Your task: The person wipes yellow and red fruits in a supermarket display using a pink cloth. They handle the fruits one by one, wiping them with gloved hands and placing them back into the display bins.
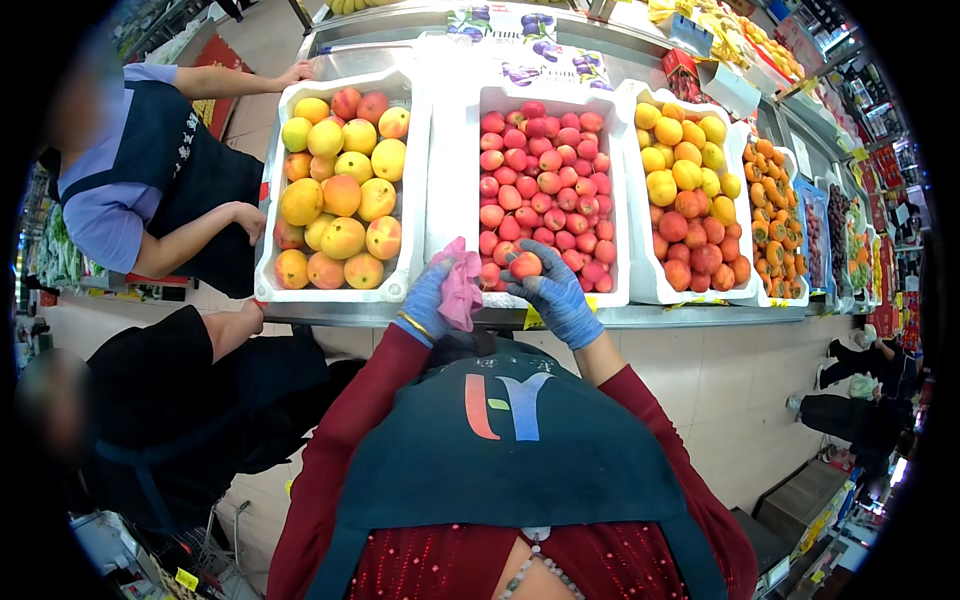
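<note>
My right hand point(559, 296), in a blue knit glove, holds a small red fruit point(525, 265) between thumb and fingers at the near end of a white foam box point(622, 225). Many small red fruits point(550, 180), apple-like in shape, fill that box. Bunched in my left hand point(427, 304), gloved the same way, is a pink cloth point(460, 285). This hand is near the box's left front corner, with the cloth a little apart from the held fruit. The fingertips of my left hand are partly hidden by the cloth.
Left is a foam box point(415, 187) of yellow-orange peaches point(341, 195). Right are boxes of yellow and red fruit point(686, 172) and persimmons point(772, 210). A metal counter edge point(675, 316) runs in front. Two people in aprons, one upper point(172, 157), one lower point(195, 397), stand at the left.
</note>
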The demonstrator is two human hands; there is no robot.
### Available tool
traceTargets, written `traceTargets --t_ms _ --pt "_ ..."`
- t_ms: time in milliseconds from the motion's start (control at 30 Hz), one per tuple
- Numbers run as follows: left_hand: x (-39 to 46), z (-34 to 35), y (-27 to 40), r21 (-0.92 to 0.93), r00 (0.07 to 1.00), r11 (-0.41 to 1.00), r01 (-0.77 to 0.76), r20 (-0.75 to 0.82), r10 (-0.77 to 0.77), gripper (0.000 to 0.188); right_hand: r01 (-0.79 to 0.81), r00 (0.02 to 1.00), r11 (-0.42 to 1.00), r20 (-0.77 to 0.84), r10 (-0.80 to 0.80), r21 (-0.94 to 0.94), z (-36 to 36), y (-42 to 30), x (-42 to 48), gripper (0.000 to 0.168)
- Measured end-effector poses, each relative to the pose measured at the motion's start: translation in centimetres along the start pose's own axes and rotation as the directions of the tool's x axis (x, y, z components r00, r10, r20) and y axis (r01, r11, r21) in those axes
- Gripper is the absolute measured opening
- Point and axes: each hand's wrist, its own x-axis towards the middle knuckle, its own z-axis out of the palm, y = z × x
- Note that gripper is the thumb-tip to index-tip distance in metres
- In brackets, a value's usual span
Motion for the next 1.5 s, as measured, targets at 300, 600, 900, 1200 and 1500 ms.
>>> traceTargets --t_ms 300,600,900,1200,1500 --pt "-2.3 0.4 3.3 0.288 0.999 0.957 -0.036 0.037 0.026 0.056 -0.259 0.958 0.949 -0.171 0.229 -0.182 0.3 2.8 1.5 0.034" --pt "-2.8 -2.8 3.8 0.02 0.999 1.0 0.0 -0.053 0.001 0.045 -0.131 0.98 0.923 -0.186 0.066 -0.362 3.7 5.1 3.4 0.033" --pt "-3.2 -1.8 3.8 -0.1 0.992 0.994 0.035 -0.12 -0.047 0.053 -0.069 0.776 0.319 -0.252 -0.578 -0.945 -5.5 -5.3 11.6 0.045" --pt "-4.1 3.0 1.4 0.045 0.99 0.997 -0.065 -0.12 0.07 0.076 0.023 0.942 -0.455 0.171 -0.287 -0.89 -4.9 -8.8 26.1 0.045" --pt "-3.3 -3.1 -1.2 0.032 0.931 0.978 -0.208 -0.301 0.208 0.052 0.44 0.806 -0.19 0.479 -0.348 -0.878 -3.4 -6.7 18.8 0.017"
